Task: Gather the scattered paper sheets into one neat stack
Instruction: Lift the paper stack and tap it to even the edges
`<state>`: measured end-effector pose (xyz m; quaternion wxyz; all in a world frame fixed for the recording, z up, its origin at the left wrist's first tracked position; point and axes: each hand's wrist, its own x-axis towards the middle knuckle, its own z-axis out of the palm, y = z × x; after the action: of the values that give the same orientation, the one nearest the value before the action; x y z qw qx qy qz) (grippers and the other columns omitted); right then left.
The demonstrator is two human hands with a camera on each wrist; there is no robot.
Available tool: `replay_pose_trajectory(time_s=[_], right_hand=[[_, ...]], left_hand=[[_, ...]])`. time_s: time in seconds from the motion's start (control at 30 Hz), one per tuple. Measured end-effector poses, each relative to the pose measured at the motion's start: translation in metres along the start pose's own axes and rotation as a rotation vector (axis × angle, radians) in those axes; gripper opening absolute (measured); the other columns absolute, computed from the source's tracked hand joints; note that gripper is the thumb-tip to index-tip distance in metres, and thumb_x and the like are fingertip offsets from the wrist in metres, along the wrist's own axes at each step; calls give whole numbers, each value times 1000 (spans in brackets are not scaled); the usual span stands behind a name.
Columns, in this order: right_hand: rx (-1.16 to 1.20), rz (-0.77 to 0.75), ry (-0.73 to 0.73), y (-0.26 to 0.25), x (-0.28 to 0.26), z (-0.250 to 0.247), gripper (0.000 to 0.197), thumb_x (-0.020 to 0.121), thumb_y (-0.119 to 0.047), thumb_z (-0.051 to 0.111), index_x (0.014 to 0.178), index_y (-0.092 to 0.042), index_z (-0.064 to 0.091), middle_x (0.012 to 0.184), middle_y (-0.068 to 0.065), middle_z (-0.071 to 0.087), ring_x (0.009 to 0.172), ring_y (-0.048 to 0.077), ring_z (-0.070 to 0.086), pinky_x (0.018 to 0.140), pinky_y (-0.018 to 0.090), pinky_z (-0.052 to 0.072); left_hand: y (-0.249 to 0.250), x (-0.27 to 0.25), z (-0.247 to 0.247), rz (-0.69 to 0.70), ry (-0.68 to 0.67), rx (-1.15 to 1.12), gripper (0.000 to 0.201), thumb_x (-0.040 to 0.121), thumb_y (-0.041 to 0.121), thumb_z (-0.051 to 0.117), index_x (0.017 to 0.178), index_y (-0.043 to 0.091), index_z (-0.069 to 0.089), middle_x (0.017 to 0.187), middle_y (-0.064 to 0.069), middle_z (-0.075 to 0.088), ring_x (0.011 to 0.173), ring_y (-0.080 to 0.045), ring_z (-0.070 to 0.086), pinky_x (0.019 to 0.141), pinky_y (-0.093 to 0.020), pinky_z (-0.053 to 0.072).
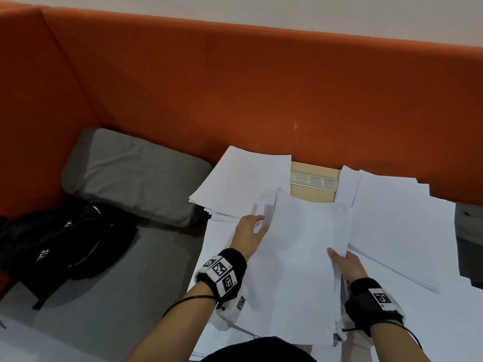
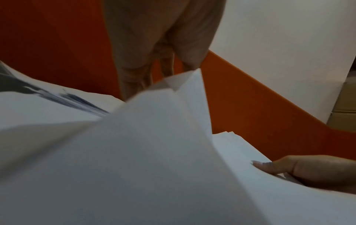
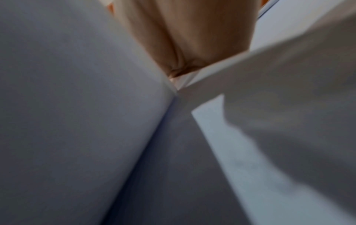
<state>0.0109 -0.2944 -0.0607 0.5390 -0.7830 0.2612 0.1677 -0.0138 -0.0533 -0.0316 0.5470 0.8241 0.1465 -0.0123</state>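
The right hand grips a bundle of sheets by its right edge, thumb lying flat on top and the other fingers hidden beneath the paper; in the right wrist view the palm closes onto the sheet edges, though how the fingers lie there is too blurred to tell. The left hand reaches to the left edge of that same bundle with fingers straight and a little spread, their tips slipping behind the raised far corner of the paper. The left wrist view shows those fingers extended behind the lifted sheet corner, with the right thumb pressing down on the paper at the lower right. The bundle sits tilted up off the surface in front of the person, over more loose paper. To its far left lies a fanned pile of sheets, and to its right a wider spread of sheets overlapping at uneven angles. Between these 2 groups a patch of pale wooden table shows. An orange partition runs along the back. On the gray seat at left are a gray cushion and a black bag. Both wrists wear black bands carrying square black-and-white markers.
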Motion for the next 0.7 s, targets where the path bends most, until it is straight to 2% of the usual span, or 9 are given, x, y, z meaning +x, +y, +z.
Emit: replay_pose_trajectory(time_s=[0.07, 0.13, 0.23, 0.33, 0.43, 0.5, 0.57, 0.63, 0.7], right_hand=[[26, 3, -9, 0, -2, 0, 43, 94, -18, 54, 130, 5, 49, 130, 20, 55, 119, 34, 52, 92, 30, 36], [43, -10, -2, -1, -2, 1, 41, 94, -17, 53, 128, 5, 50, 126, 20, 57, 114, 34, 55, 89, 29, 36], [47, 9, -5, 0, -2, -1, 30, 93, -17, 54, 116, 3, 57, 114, 21, 61, 95, 29, 57, 83, 30, 39], [138, -12, -60, 6, -1, -3, 12, 87, -24, 53, 79, -15, 55, 83, 10, 66, 82, 22, 54, 69, 28, 43], [125, -36, -94, 4, -4, -2, 15, 68, -25, 53, 77, -13, 55, 99, 20, 64, 88, 24, 53, 77, 34, 46], [71, -39, -52, 1, -4, 0, 20, 84, -18, 59, 95, -2, 60, 106, 20, 61, 84, 25, 56, 75, 33, 45], [47, -38, -19, 3, 1, 0, 37, 92, -19, 56, 121, 4, 54, 119, 17, 60, 103, 31, 59, 89, 34, 43], [33, -57, -24, 3, 1, -2, 42, 92, -19, 57, 127, 5, 51, 127, 20, 57, 116, 33, 55, 96, 35, 40], [24, -71, -68, 2, 0, -4, 43, 89, -16, 62, 126, 2, 52, 124, 19, 59, 109, 31, 57, 91, 34, 41]], left_hand=[[3, -3, 0, 30, -116, 310, 58, 87, 43, 58, 139, 24, 41, 156, -10, 10, 145, -28, 6, 118, -45, 14], [8, -9, -1, 141, -263, 468, 86, 71, 68, 52, 145, 32, 28, 158, -4, -12, 144, -26, -18, 117, -50, -3], [13, -15, -2, 216, -586, 300, 91, 65, 66, 51, 146, 34, 24, 158, 0, 8, 146, -19, 4, 118, -40, 9], [10, -23, 4, 118, -797, 212, 88, 64, 65, 55, 143, 39, 27, 149, 5, 35, 136, -12, 33, 112, -31, 26], [6, -24, 8, 77, -848, 158, 79, 75, 58, 56, 145, 34, 27, 148, 3, 37, 136, -16, 36, 112, -31, 29], [5, -25, 5, 53, -788, -3, 87, 72, 68, 51, 145, 24, 30, 144, 0, 40, 133, -14, 38, 113, -28, 26], [4, -23, 2, -4, -569, -121, 75, 83, 68, 37, 140, 19, 40, 143, 2, 41, 132, -10, 37, 117, -30, 21], [3, -22, -2, -77, -264, -176, 54, 97, 51, 27, 135, 16, 46, 139, 3, 43, 132, -10, 35, 113, -24, 19], [3, -20, -4, -149, -118, -168, 52, 100, 45, 24, 134, 11, 45, 136, -6, 44, 135, -21, 32, 110, -31, 24]])
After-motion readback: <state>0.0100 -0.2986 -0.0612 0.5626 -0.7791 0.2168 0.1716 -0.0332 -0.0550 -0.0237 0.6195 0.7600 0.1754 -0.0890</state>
